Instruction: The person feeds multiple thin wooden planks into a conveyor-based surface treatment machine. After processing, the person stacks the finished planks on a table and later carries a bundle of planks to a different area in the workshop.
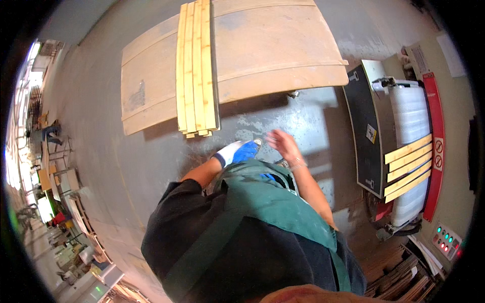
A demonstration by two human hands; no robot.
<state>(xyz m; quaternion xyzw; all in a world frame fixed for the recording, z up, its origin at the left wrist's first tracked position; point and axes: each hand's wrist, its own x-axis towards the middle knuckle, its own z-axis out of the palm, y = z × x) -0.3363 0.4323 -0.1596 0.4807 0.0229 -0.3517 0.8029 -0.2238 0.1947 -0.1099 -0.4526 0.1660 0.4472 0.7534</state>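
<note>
The left hand (236, 151), in a white and blue glove, hangs in front of the person's green apron (273, 202) with its fingers loosely together and nothing in it. The right hand (284, 144) is bare, blurred, fingers spread apart, also holding nothing. Both hover above the grey floor (283, 121), just short of the near end of the wooden slats (197, 70).

The slats lie as a neat bundle, side by side and stacked, along a low table (273, 55) made of large plywood sheets; their near ends stick out past its edge. Neither hand touches them.

To the right of the slats, well apart, a roller machine (410, 151) carries four more slats (408, 169) lying across its white drum.

As a judgement, the stacking on the table looks done for this bundle, and the four slats on the machine remain unhandled.
</note>
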